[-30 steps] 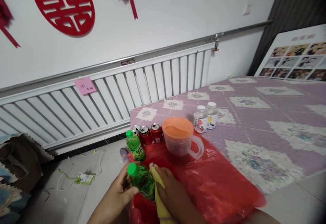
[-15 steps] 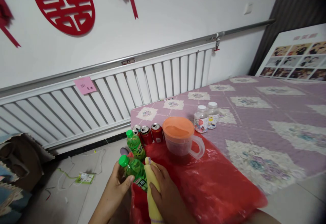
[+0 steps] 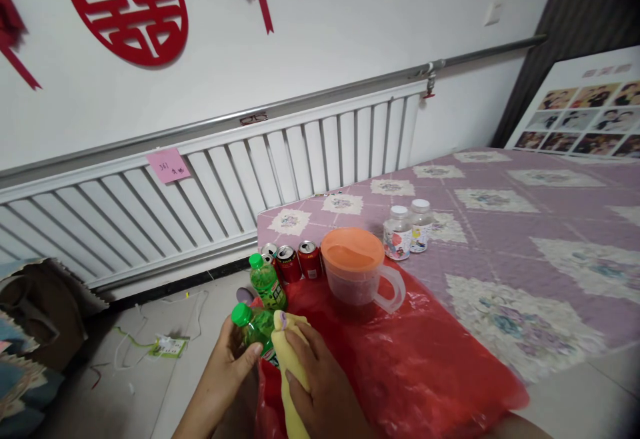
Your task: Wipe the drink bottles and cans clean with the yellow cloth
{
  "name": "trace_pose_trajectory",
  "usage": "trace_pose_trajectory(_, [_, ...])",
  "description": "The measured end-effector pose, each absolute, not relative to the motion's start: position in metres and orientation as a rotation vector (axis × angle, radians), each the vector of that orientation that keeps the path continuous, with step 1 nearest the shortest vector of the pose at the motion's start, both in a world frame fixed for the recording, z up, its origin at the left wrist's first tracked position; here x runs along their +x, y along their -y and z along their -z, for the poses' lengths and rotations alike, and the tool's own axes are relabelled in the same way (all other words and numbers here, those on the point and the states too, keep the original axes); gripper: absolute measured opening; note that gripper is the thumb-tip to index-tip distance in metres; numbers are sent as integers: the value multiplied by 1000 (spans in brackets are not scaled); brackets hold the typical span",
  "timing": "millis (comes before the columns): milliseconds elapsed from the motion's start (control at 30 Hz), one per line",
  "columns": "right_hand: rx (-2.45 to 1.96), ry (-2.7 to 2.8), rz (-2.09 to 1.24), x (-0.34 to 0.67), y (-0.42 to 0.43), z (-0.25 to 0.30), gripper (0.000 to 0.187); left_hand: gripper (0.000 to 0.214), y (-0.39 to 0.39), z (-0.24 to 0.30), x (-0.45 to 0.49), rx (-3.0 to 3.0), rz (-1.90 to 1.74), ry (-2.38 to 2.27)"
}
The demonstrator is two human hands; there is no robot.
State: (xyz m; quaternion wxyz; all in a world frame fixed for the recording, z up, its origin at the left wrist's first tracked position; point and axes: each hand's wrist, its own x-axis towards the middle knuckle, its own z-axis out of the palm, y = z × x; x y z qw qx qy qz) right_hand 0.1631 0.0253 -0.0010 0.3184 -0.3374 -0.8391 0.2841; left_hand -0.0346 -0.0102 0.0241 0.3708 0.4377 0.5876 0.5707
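My left hand (image 3: 231, 358) is closed round a green-capped plastic drink bottle (image 3: 255, 324), tilted over the near left edge of a red plastic sheet (image 3: 400, 352). In my right hand (image 3: 317, 376) is a folded yellow cloth (image 3: 286, 366), pressed against the bottle's right side and covering part of its label. A second green-capped bottle (image 3: 269, 287) stands just behind. Beyond it are several red drink cans (image 3: 310, 260) with opened tops. A clear plastic jug (image 3: 350, 284) with an orange lid sits on the red sheet, right of the cans.
Two clear jars (image 3: 398, 234) with white lids stand behind the jug on the purple quilted cover (image 3: 500, 252). A white radiator (image 3: 225, 179) runs along the wall. Cables and a green-white packet (image 3: 169, 347) lie on the floor at left. A photo board (image 3: 580, 106) leans at right.
The yellow cloth in my right hand has moved left across the bottle, hiding more of its label. My left hand keeps its hold. The view has shifted very slightly.
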Motion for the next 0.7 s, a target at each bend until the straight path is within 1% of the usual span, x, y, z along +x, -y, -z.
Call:
trace_pose_trajectory(133, [-1091, 2224, -845, 168, -33, -1, 60, 59, 13, -24, -39, 1062, -1460, -1529])
trace_pose_trajectory(233, [-1182, 2213, -896, 173, -36, -1, 60, 64, 14, -25, -41, 1041, -1450, -1513])
trace_pose_trajectory(533, [-1098, 2205, -842, 172, -31, -5, 63, 69, 24, -30, -40, 1042, -1398, -1506])
trace_pose_trajectory(700, [-1062, 2304, -716, 174, -25, -8, 61, 58, 24, -32, -30, 1127, -1421, -1540])
